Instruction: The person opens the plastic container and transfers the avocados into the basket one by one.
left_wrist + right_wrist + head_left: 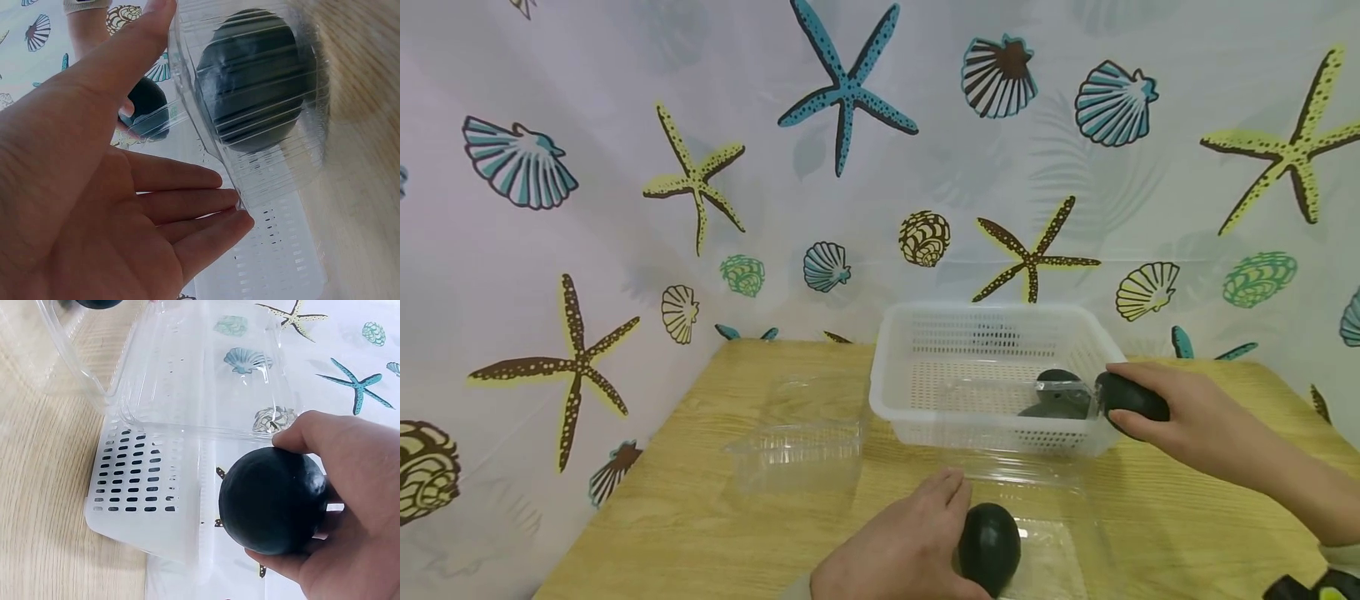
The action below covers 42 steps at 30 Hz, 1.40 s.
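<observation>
My right hand grips a smooth, dark, egg-shaped avocado, raised at the right end of the white basket. Another dark avocado lies in a clear plastic clamshell box near the table's front. My left hand is beside that box; in the left wrist view its thumb and straight fingertips touch the box's edge. The lid stands opened toward the basket. Through the clear plastic, more dark avocados show in the basket's right end, partly hidden.
A second clear clamshell box stands opened on the wooden table, left of the basket. Behind the table hangs a white curtain printed with starfish and shells. At the lower right corner is a dark object, mostly cut off.
</observation>
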Available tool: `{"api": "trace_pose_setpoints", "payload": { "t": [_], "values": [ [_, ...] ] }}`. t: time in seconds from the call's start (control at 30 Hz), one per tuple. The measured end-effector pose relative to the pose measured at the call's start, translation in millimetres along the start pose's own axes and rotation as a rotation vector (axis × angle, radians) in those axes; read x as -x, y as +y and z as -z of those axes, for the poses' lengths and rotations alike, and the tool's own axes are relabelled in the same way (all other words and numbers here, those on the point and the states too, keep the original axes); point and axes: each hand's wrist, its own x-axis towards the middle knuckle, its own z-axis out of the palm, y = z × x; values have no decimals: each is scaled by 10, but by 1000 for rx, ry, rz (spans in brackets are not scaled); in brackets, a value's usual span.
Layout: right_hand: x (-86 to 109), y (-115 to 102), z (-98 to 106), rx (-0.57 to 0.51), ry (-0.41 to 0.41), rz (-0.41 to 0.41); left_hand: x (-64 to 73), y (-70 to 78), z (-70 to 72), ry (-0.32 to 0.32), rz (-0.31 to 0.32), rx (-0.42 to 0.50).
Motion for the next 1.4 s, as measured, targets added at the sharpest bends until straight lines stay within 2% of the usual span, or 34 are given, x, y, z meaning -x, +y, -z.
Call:
{"api": "trace_pose_setpoints", "payload": {
  "t": [0.13,0.3,0.57,0.83,1.17,1.4],
  "values": [
    [-75,28,-2,11,-4,26,1,-1,-4,37,-29,-39],
    [-123,89,16,-10,-40,35,11,4,-7,103,-94,-91],
    [-176,184,43,-45,-106,-74,17,5,11,78,-74,-71],
    [-310,165,-78,-38,-83,-21,9,-8,8,22,-36,-29],
    [-486,129,-316,-146,-122,-27,13,-17,-15,92,-86,-84],
    [-586,131,-437,-235,-181,-32,16,-20,-18,92,-77,-96]
  ]
}}
